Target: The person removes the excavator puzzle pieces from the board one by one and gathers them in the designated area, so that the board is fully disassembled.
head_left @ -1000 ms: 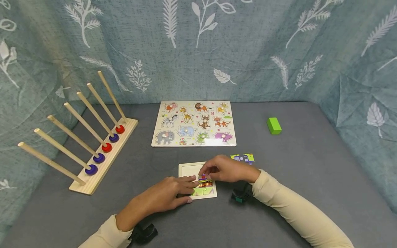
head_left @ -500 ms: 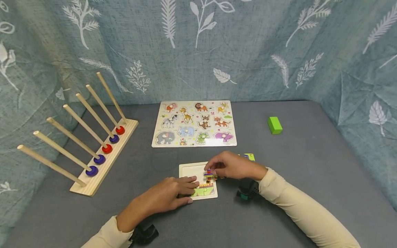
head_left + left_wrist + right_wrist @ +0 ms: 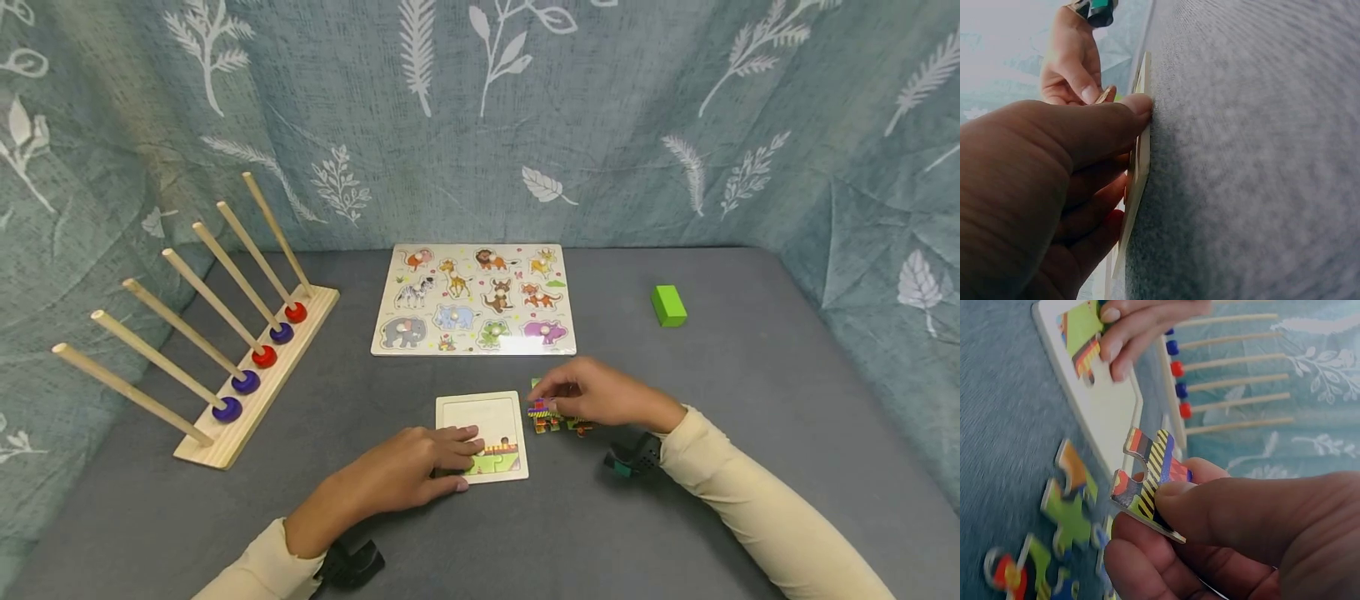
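My right hand [image 3: 607, 393] pinches a jigsaw puzzle piece [image 3: 1155, 472] between thumb and fingers, printed with yellow-black stripes, blue and red. It is held to the right of a small wooden puzzle tray [image 3: 480, 412]. The left hand [image 3: 412, 468] rests on the tray's left side, fingers stretched over it and the thumb at the near edge. Joined pieces [image 3: 501, 461] with green and orange print fill the tray's lower part; the left fingers hide some of them. Loose puzzle pieces [image 3: 1069, 515] lie on the table below the right hand, partly covered by it in the head view.
Behind the tray lies an animal peg puzzle board [image 3: 474, 300]. A wooden rack [image 3: 255, 400] with tall pegs and red and blue rings stands at the left. A green block [image 3: 669, 306] sits at the back right, before a patterned curtain [image 3: 615, 125].
The right hand has moved right with the striped piece, from over the tray to beside it above the loose pieces. The left hand has stayed on the tray.
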Motion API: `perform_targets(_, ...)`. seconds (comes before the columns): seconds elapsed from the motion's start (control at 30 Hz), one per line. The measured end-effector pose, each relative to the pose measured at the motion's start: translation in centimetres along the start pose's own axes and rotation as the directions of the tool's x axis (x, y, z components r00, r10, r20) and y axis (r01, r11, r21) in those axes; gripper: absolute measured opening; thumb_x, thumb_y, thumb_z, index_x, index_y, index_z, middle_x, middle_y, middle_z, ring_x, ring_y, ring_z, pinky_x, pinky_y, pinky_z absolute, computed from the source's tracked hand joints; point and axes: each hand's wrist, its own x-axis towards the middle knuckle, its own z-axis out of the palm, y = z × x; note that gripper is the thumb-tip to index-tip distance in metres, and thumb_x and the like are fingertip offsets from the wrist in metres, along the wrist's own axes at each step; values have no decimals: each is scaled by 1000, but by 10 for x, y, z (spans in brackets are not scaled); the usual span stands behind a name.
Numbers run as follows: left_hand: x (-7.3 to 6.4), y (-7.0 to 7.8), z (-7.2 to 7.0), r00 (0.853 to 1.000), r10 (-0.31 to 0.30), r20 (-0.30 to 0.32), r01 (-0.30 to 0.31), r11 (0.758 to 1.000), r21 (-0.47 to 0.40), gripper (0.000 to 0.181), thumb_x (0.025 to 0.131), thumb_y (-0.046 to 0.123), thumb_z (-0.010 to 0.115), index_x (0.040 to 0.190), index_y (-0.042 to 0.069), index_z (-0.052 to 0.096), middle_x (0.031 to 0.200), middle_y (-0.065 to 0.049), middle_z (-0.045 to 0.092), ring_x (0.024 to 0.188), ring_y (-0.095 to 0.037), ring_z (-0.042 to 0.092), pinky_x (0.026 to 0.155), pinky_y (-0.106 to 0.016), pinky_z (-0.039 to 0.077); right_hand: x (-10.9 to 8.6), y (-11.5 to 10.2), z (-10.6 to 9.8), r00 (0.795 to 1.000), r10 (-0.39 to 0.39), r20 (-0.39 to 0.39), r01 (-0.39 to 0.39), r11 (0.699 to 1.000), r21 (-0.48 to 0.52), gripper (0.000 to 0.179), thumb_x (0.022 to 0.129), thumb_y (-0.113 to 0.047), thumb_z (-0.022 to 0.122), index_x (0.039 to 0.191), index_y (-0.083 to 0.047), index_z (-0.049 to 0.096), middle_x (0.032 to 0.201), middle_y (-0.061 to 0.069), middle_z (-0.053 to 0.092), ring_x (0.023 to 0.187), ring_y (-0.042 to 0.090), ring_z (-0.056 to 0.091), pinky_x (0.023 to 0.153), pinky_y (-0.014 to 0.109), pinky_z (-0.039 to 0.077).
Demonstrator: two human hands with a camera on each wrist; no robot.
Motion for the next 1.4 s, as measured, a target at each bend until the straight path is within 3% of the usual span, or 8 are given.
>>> perform_targets(0.17,-1,0,1,1000,-2,1,2,1000,-4,36,91,20,71,123,4,68,133,-2,59,132,-17,46,99,-41,45,-10,7,-6,999,32,-13,-32,999,-4,20,92,3,60,106,-2,73,99,3,71,83,11,62,74,29,53)
perform_targets(0.4,-2,-1,1,1000,5,-9,-5,1000,1,35,91,20,70,123,4,68,133,-2,58,132,-18,46,100,-43,44,-21,11,-14,995,91,-46,-90,996,30,24,92,7,56,112,3,70,106,9,70,82,13,59,69,28,49)
perform_targets(0.67,-2,-2,3,1000,-4,-6,4,1000,5,36,92,21,70,124,5,68,134,-1,58,132,-16,45,100,-42,45,-30,18,-17,993,97,-73,-98,995,-15,23,89,7,57,106,0,72,100,5,70,80,12,58,69,26,50)
perform_targets(0.97,0,0,3,1000,4,17,-5,1000,7,33,93,20,69,123,5,68,135,-2,57,133,-18,44,100,-42,44,-31,21,-10,990,87,-108,-88,996,-10,23,89,8,57,106,3,72,100,8,70,79,9,59,67,25,50)
perform_targets(1.4,-3,-2,3,1000,17,-2,-17,1000,12,34,92,19,70,122,5,69,134,-4,58,133,-19,45,99,-40,45,-39,17,-14,985,108,-135,-108,994,7,23,88,11,56,105,6,71,100,13,70,73,8,61,62,26,52)
